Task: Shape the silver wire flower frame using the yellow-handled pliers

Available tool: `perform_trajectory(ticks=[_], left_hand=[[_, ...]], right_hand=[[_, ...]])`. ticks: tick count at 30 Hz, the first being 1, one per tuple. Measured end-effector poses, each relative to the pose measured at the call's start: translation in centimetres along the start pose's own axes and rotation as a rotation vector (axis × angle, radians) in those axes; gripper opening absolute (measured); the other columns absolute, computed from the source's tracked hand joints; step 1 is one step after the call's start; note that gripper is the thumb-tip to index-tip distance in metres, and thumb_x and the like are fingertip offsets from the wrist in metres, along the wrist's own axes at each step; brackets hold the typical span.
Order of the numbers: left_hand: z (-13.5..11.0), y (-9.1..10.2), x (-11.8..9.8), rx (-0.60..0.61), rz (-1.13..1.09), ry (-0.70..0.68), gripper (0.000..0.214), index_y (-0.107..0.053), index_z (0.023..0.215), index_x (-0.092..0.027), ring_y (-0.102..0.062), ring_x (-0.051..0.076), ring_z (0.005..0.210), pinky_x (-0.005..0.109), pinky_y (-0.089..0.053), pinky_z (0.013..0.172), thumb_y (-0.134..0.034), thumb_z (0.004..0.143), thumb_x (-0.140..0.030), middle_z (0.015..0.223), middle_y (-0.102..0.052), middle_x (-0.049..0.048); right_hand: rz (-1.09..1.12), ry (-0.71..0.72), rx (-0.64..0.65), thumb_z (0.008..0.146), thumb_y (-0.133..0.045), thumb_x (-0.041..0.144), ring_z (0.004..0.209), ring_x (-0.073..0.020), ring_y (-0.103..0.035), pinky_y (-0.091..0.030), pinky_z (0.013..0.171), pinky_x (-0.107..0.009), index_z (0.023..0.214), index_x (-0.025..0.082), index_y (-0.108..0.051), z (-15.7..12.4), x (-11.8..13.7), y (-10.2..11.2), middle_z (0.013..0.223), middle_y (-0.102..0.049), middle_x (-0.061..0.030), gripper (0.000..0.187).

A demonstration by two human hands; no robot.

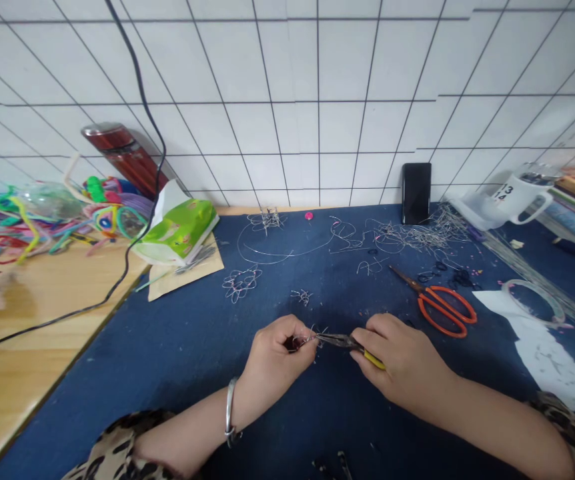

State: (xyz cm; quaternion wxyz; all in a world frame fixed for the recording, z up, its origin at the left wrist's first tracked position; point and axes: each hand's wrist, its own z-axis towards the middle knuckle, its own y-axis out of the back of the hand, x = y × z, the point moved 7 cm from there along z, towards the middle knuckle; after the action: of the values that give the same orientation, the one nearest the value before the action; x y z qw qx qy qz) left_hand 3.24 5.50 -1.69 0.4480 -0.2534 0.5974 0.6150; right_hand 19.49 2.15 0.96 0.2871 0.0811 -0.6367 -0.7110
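My left hand (278,353) is closed in a pinch round a small tangled wire piece (311,335), low in the middle of the blue cloth (177,360). My right hand (398,360) is wrapped round yellow-handled pliers (347,344), whose thin jaws point left and meet the wire piece. A silver bangle sits on my left wrist. Both sleeves carry a leopard pattern.
Orange scissors (442,308) lie right of my hands. Wire flowers (240,282) and loose wire scraps (417,233) are spread further back. A black phone (416,193) leans on the tiled wall. A green tissue pack (180,230), pipe cleaners (42,220) and a white mug (515,195) flank the cloth.
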Motion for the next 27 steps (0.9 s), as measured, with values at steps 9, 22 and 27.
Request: perform_trajectory(ticks=[9, 22, 27], left_hand=[[-0.1, 0.0, 0.19, -0.002, -0.01, 0.01, 0.013, -0.053, 0.061, -0.016, -0.046, 0.009, 0.052, 0.019, -0.037, 0.049, -0.058, 0.073, -0.015, 0.059, -0.052, -0.0019], [-0.06, -0.39, 0.45, 0.059, -0.207, 0.094, 0.013, -0.052, 0.061, -0.015, -0.042, 0.007, 0.049, 0.018, -0.035, 0.045, -0.059, 0.072, -0.014, 0.058, -0.05, -0.0025], [-0.06, -0.57, 0.71, 0.076, -0.256, 0.136, 0.013, -0.051, 0.062, -0.015, -0.042, 0.007, 0.047, 0.017, -0.035, 0.043, -0.059, 0.072, -0.015, 0.057, -0.05, -0.0031]], right_hand=[[0.014, 0.023, -0.028, 0.086, -0.044, 0.023, 0.075, -0.0153, -0.048, -0.043, 0.067, -0.029, 0.093, 0.018, -0.059, 0.11, 0.16, 0.1, 0.079, -0.051, -0.005, 0.018], [0.041, 0.039, -0.037, 0.085, -0.045, 0.022, 0.074, -0.0148, -0.049, -0.043, 0.065, -0.028, 0.092, 0.018, -0.06, 0.11, 0.06, 0.19, 0.079, -0.051, -0.0049, 0.017], [0.027, 0.042, -0.038, 0.085, -0.045, 0.023, 0.074, -0.015, -0.049, -0.043, 0.065, -0.027, 0.092, 0.018, -0.06, 0.03, 0.03, 0.17, 0.079, -0.052, -0.0051, 0.017]])
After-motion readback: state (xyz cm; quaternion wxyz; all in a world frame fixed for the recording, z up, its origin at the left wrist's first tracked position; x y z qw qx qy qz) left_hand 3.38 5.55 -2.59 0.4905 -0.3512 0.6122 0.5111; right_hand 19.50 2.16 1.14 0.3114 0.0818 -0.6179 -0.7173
